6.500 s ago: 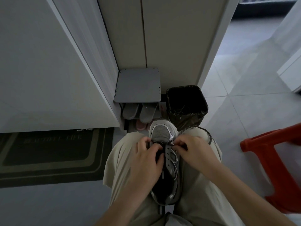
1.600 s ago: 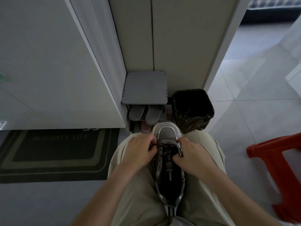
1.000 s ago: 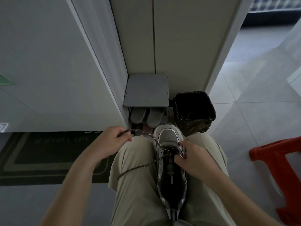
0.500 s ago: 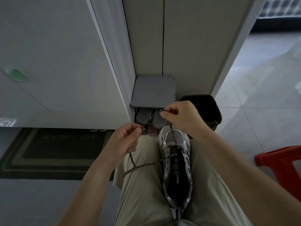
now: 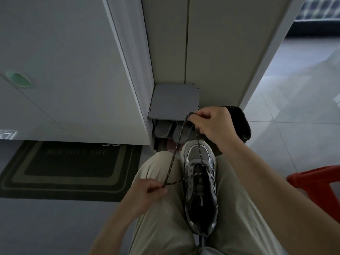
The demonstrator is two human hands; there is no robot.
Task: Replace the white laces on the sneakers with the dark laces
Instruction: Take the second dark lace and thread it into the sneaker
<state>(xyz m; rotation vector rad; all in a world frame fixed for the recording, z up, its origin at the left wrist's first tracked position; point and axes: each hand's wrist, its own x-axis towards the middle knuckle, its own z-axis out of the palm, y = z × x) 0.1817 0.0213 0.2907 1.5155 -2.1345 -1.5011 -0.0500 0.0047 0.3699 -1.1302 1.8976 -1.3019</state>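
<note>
While seated beside a dark doormat (image 5: 70,166), cradles the grey sneaker (image 5: 200,188) toe-forward between beige-trousered thighs; holds right hand (image 5: 211,126) up above its toe and left hand (image 5: 145,197) low beside the left thigh, fingers (image 5: 195,117) of both pinching the dark lace (image 5: 172,162), threaded through the front eyelets.

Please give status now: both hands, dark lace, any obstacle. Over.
Left hand pinches dark lace low, over the thigh. Right hand holds it raised beyond the toe. Sneaker on lap, lace through front eyelets. Black bin just behind right hand.
</note>
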